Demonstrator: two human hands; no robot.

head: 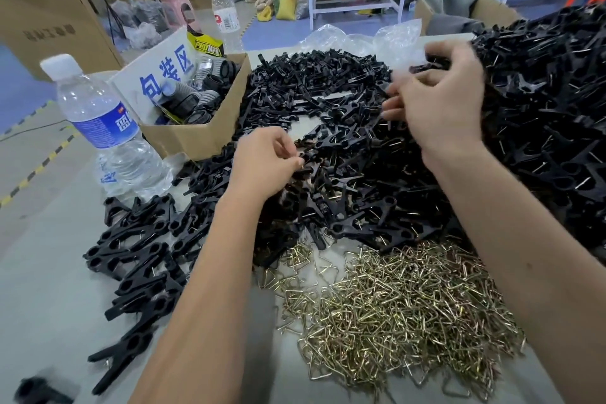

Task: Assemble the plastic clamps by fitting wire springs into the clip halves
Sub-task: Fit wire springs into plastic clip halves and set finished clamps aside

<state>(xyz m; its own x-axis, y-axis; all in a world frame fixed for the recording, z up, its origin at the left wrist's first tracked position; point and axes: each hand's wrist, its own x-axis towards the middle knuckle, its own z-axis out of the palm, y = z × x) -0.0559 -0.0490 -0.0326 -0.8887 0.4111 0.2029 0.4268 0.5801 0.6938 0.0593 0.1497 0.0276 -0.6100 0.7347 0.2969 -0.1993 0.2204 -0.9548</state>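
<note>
A big heap of black plastic clip halves covers the middle of the table. A taller mound of black clamp parts rises on the right. A pile of brass-coloured wire springs lies near the front. My left hand hovers over the heap with fingers curled, pinching a small black piece at its fingertips. My right hand is raised and blurred; its curled fingers grip a black clip half by the right mound. Assembled black clamps lie in a row on the left.
A water bottle stands at the left next to an open cardboard box holding dark round parts and a white sign. Clear plastic bags lie at the table's far edge. Boxes, sacks and a white bench fill the floor behind.
</note>
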